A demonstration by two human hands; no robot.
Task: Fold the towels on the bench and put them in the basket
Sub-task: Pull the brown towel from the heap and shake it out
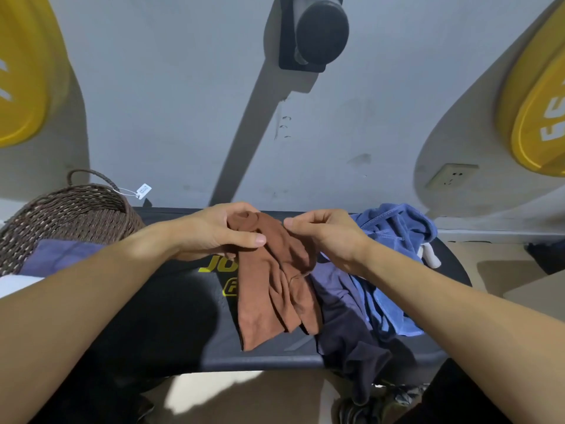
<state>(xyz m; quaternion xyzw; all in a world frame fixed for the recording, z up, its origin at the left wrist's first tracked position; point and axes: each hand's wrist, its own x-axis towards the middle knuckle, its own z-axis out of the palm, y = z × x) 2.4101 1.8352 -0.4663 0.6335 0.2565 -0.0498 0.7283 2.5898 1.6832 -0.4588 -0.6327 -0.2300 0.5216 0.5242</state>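
Note:
A crumpled brown towel [275, 289] hangs over the middle of the black bench [171, 316]. My left hand [220, 234] grips its top edge, thumb over the cloth. My right hand [324, 237] pinches the same top edge just to the right. A bright blue towel [394, 240] lies bunched on the bench's right side. Beneath it a purple towel [336, 289] spreads forward, and a dark navy towel [354, 350] droops over the front edge. The woven brown basket [70, 215] stands at the bench's left end with a folded purple towel [64, 252] inside it.
A grey wall rises right behind the bench. Yellow weight plates [538, 117] hang at the far left and right. A black padded post [318, 32] sticks out overhead. A wall socket [452, 175] sits at the right. Tan floor shows below the bench.

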